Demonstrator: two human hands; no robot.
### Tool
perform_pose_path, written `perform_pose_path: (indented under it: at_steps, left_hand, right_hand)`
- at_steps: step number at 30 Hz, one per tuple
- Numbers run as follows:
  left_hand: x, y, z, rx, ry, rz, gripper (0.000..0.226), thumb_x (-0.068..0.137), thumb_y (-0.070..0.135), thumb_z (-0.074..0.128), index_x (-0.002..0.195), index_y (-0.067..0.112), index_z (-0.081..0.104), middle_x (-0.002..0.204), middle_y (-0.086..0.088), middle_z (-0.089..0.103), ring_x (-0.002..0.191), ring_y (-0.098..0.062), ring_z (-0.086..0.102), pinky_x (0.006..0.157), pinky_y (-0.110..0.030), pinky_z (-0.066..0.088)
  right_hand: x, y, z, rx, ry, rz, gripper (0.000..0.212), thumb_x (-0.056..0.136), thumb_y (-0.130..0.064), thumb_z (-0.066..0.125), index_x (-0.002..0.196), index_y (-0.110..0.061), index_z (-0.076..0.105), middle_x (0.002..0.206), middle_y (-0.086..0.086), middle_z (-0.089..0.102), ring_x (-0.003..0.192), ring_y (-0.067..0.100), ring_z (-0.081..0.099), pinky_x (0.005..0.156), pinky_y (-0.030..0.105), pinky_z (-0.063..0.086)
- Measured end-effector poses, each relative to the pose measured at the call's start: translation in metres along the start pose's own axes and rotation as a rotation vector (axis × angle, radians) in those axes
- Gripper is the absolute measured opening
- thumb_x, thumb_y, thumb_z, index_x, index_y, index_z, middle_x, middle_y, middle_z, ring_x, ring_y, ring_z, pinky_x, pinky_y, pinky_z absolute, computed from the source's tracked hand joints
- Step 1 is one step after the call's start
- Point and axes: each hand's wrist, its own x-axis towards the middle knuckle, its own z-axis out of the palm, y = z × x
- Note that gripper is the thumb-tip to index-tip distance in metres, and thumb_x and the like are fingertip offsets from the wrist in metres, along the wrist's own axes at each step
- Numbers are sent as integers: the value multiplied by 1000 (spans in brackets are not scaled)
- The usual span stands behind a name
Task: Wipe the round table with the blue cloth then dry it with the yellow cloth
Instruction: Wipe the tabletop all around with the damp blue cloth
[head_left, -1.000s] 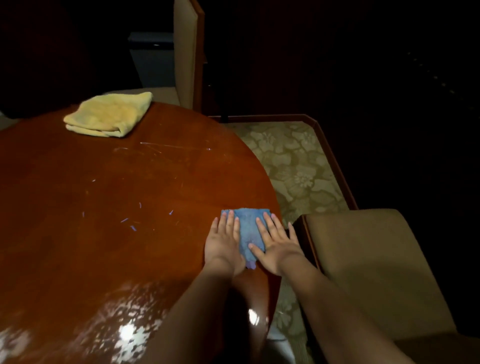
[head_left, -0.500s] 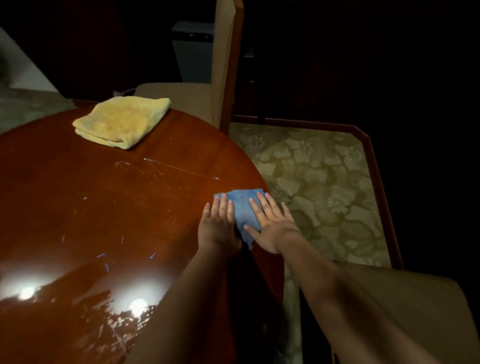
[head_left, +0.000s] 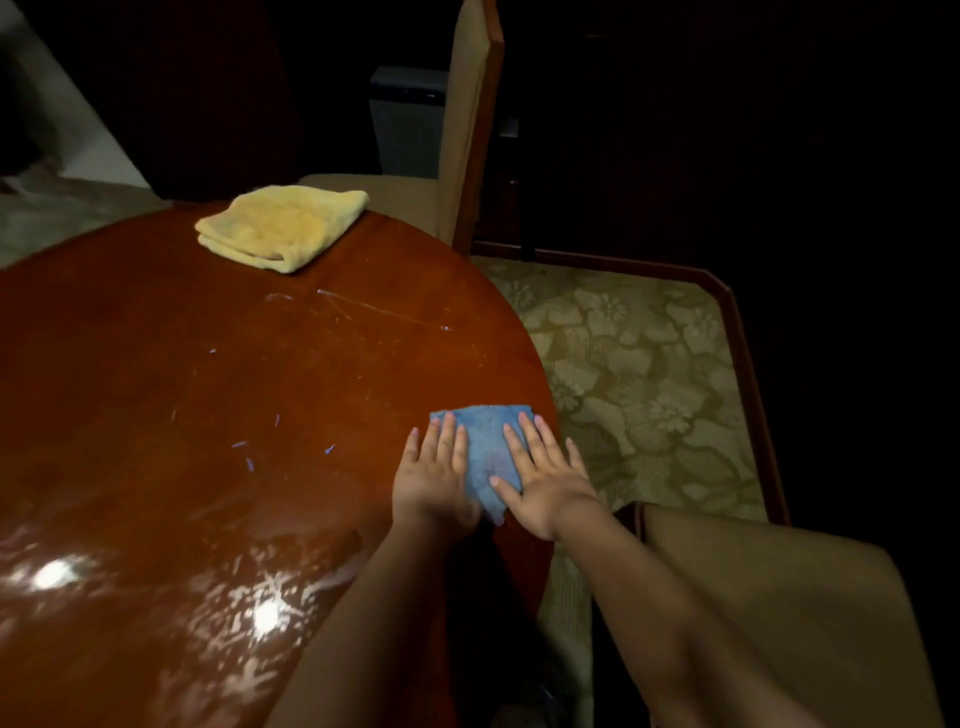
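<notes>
A small blue cloth (head_left: 485, 447) lies flat near the right edge of the round reddish-brown table (head_left: 218, 395). My left hand (head_left: 434, 475) presses on its left part with straight fingers. My right hand (head_left: 543, 478) lies flat on its right part, fingers spread. A folded yellow cloth (head_left: 283, 226) rests at the table's far edge, well away from both hands. Wet streaks and small bluish lint specks show on the tabletop, with bright light glare near the front.
A beige upholstered chair (head_left: 462, 156) stands behind the table's far edge. Another beige chair seat (head_left: 769, 597) sits at the right, close to my right forearm. Patterned carpet (head_left: 634, 374) with a wooden border lies right of the table.
Both hands stayed flat on the blue cloth, which slid a short way along the table's right edge. My view rose, showing more of the far chair.
</notes>
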Motion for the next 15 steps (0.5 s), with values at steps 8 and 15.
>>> perform_pose_path:
  at_steps: [8, 15]
  left_hand:
    - [-85, -3, 52, 68, 45, -45, 81, 95, 52, 20, 148, 4, -17, 156, -15, -21, 144, -29, -19, 117, -47, -8]
    - [-141, -27, 85, 48, 9, -107, 81, 95, 53, 19, 149, 6, -18, 156, -13, -23, 144, -26, -20, 117, -46, -6]
  right_hand:
    - [-72, -51, 44, -106, -29, 20, 68, 98, -56, 11, 147, -23, -23, 151, -4, -34, 139, 14, -31, 112, 44, -18]
    - [-100, -98, 69, -164, -53, -55, 69, 98, -57, 10, 146, -22, -24, 151, -2, -34, 139, 16, -32, 111, 44, -18]
